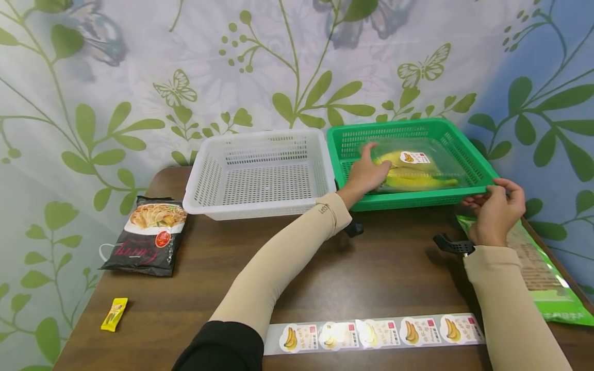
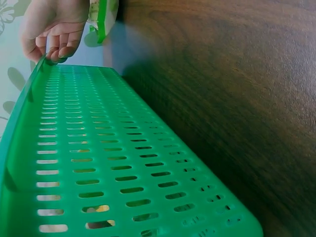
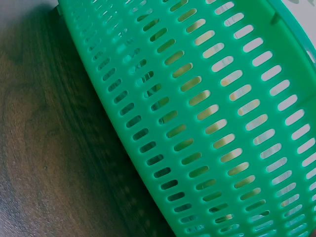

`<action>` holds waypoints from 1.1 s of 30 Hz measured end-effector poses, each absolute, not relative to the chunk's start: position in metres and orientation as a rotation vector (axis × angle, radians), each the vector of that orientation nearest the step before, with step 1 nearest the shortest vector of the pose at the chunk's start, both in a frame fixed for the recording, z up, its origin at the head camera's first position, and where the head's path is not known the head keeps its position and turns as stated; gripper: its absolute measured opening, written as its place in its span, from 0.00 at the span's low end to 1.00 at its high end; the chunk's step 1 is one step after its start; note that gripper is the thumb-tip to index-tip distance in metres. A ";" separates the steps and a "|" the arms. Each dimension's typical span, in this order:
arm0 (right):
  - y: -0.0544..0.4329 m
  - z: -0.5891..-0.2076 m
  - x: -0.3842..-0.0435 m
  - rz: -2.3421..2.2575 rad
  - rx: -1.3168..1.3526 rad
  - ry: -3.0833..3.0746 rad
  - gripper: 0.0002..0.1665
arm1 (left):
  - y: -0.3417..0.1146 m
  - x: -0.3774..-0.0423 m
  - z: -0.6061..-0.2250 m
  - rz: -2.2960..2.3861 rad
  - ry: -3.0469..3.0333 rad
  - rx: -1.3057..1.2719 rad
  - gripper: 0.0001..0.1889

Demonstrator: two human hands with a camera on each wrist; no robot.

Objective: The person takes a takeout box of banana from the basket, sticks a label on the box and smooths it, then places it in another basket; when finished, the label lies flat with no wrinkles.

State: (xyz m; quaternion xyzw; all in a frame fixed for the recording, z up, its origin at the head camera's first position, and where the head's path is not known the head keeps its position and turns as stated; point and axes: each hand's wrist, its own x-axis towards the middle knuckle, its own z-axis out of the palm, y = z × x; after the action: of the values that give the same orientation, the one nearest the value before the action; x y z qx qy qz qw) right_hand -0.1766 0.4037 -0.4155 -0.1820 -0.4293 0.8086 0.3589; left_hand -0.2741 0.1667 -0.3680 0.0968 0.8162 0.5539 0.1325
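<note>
A clear plastic box (image 1: 447, 157) of yellow bananas, with a banana label on its lid, sits in the green basket (image 1: 473, 165). My left hand (image 1: 366, 172) reaches over the basket's front rim and holds the box at its left end, thumb over the lid and index finger at the back left; its other fingers are hidden. At the basket's right front corner, my right hand (image 1: 498, 208) grips the rim between thumb and fingers. The left wrist view shows this right hand (image 2: 57, 34) on the rim, beyond the slotted basket wall (image 2: 123, 163). Slots fill most of the right wrist view.
A white basket (image 1: 266, 206) stands left of the green one. A black food packet (image 1: 150, 237) and a small yellow packet (image 1: 114, 314) lie at left. A strip of banana labels (image 1: 345, 336) runs along the front. A green bag (image 1: 540, 273) lies under the right forearm.
</note>
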 end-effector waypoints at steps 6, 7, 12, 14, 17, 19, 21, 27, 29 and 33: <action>0.405 -0.417 -0.178 2.085 -0.469 -1.118 0.08 | 0.171 -0.273 -0.369 1.391 2.490 0.252 0.38; 0.405 -0.417 -0.178 2.082 -0.468 -1.121 0.07 | 0.171 -0.271 -0.368 1.345 2.519 0.253 0.39; 0.405 -0.416 -0.177 2.080 -0.466 -1.129 0.07 | 0.173 -0.264 -0.364 1.194 2.617 0.260 0.42; 0.404 -0.415 -0.177 2.082 -0.467 -1.128 0.07 | 0.173 -0.264 -0.364 1.163 2.645 0.256 0.43; 0.404 -0.415 -0.177 2.084 -0.471 -1.130 0.07 | 0.173 -0.264 -0.365 1.119 2.691 0.268 0.43; 0.404 -0.415 -0.177 2.085 -0.479 -1.131 0.07 | 0.173 -0.263 -0.365 1.088 2.724 0.284 0.42; 0.403 -0.414 -0.177 2.085 -0.486 -1.132 0.07 | 0.173 -0.263 -0.366 1.066 2.752 0.303 0.41; 0.403 -0.414 -0.177 2.091 -0.509 -1.140 0.07 | 0.171 -0.261 -0.365 0.924 2.882 0.380 0.38; 0.404 -0.415 -0.177 2.093 -0.517 -1.142 0.07 | 0.166 -0.257 -0.361 0.876 2.926 0.470 0.37; 0.406 -0.414 -0.176 2.085 -0.511 -1.138 0.07 | 0.141 -0.245 -0.344 0.929 2.911 0.763 0.37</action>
State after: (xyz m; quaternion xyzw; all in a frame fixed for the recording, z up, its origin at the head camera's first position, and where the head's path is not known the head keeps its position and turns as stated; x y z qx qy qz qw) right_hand -0.1761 0.4061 -0.4136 -0.1971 -0.4391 0.8043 0.3484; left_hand -0.2453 0.1407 -0.3438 0.2421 0.9243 0.2951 -0.0040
